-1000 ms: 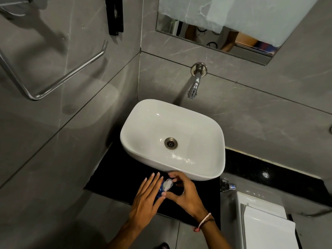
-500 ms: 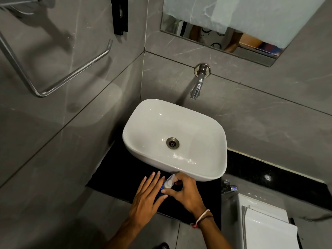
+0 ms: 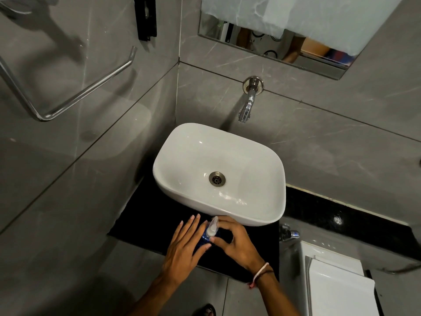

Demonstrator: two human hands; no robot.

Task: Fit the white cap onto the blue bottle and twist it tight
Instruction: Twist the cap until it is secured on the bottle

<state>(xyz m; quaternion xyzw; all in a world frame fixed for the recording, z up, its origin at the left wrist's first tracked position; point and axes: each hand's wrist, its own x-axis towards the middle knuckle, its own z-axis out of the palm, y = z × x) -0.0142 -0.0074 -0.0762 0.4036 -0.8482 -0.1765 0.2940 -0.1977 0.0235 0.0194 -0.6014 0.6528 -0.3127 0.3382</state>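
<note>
A small blue bottle [image 3: 204, 238] stands on the black counter [image 3: 145, 226] just in front of the white basin. Its white cap [image 3: 212, 229] sits at the top, with the flip lid tilted up. My left hand [image 3: 183, 249] rests against the bottle's left side, fingers straight and spread, thumb pressed on the bottle. My right hand [image 3: 234, 244] curls around from the right, thumb and forefinger pinching the cap. Most of the bottle is hidden between the two hands.
The white basin [image 3: 257, 215] overhangs the counter right behind the hands, under a chrome wall tap [image 3: 246, 106]. A white toilet cistern [image 3: 337, 283] stands at the lower right. A chrome towel rail [image 3: 86, 90] is on the left wall.
The cap's lid has swung from lying flat and facing up to standing on edge as my right fingers turned around it. Both hands stayed at the bottle.
</note>
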